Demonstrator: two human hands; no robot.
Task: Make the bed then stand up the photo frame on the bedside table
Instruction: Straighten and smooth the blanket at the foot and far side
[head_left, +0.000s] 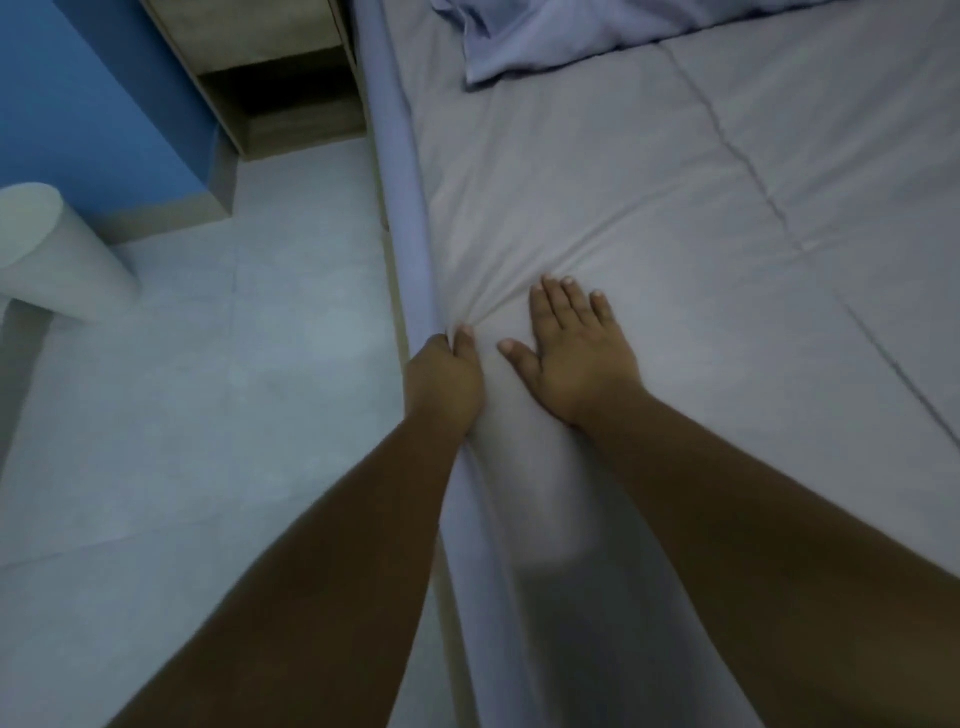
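We see our left hand (444, 382) at the bed's (649, 218) near edge, its fingers (464, 340) closed on a gathered fold of the grey sheet (571, 171) — creases fan out from the grip. Our right hand (574, 348) lies flat just beside it, fingers spread wide on the sheet. A pillow (545, 36) lies at the head — the photo frame is not in view.

Bed sheet (597, 182): matt grey cloth, creased at centre frame. Pillow (545, 31): soft lilac cloth, crumpled. Bedside table (270, 67): matt wood-look. Floor (208, 415): smooth pale tile.
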